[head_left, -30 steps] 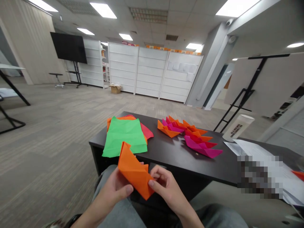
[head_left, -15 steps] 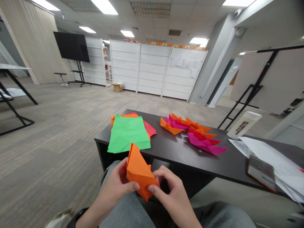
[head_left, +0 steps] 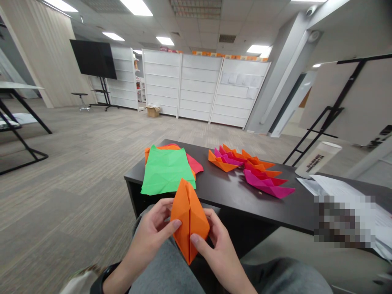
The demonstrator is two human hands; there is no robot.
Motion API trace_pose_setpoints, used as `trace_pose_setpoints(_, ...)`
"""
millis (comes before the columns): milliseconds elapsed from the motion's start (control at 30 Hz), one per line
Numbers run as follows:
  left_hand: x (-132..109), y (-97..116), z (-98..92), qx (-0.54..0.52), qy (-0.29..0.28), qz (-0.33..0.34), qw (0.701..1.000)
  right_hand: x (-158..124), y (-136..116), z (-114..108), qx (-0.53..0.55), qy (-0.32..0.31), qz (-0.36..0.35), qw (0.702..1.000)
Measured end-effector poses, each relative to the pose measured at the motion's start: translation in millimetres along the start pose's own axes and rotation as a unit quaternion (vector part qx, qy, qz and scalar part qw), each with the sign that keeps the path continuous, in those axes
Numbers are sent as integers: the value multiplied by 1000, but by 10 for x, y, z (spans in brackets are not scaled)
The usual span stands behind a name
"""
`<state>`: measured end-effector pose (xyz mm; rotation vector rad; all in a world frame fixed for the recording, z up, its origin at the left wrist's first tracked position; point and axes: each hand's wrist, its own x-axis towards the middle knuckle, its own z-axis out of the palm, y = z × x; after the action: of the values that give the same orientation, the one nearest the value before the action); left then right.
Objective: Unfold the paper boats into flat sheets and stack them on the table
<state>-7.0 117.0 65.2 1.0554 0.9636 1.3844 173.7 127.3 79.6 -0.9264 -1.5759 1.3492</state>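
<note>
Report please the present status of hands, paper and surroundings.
Left hand and right hand both on folded orange paper. Paper held above lap, in front of dark table. Nothing seen blocking hands.

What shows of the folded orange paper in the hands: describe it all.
The folded orange paper looks matte and creased, a layered shape tapering to a tip at each end. A seam runs lengthwise down its middle. The left hand and right hand grip its sides, thumbs on the near face, above the lap.
</note>
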Motion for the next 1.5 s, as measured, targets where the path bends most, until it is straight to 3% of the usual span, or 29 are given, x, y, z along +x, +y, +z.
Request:
trace_pose_setpoints(167,-28,6,10,7,-10,10,1000,55,108,5,11,108,-3,994)
trace_pose_setpoints(233,-42,13,17,9,-28,11,1000,65,118,-6,18,120,-22,992)
trace_pose_setpoints(367,-40,14,20,27,-83,1,996,48,53,-9,11,41,-15,999)
trace_pose_setpoints(467,-26,-25,19,13,-72,19,997,25,11,14,5,-12,5,1000)
trace_pose_setpoints(700,-64,-58,16,48,-51,26,997,8,49,38,-78,-9,-24,997)
trace_pose_setpoints(867,-100,-33,-14,48,-79,52,994,-9,28,26,-35,-43,-18,998)
trace_pose_setpoints(1100,-9,-73,-62,-57,-125,32,990,-5,-36,-75,44,-125,-10,991)
trace_pose_setpoints(1233,31,-38,-77,-73,-114,35,990,20,-57,-131,53,-134,8,990)
trace_pose_setpoints(1400,36,5,-166,-31,-126,29,991,49,-96,-212,104,-97,-6,990)
trace_pose_setpoints(1500,31,16,-201,-18,-141,-2,990,54,-134,-256,104,-138,3,985)
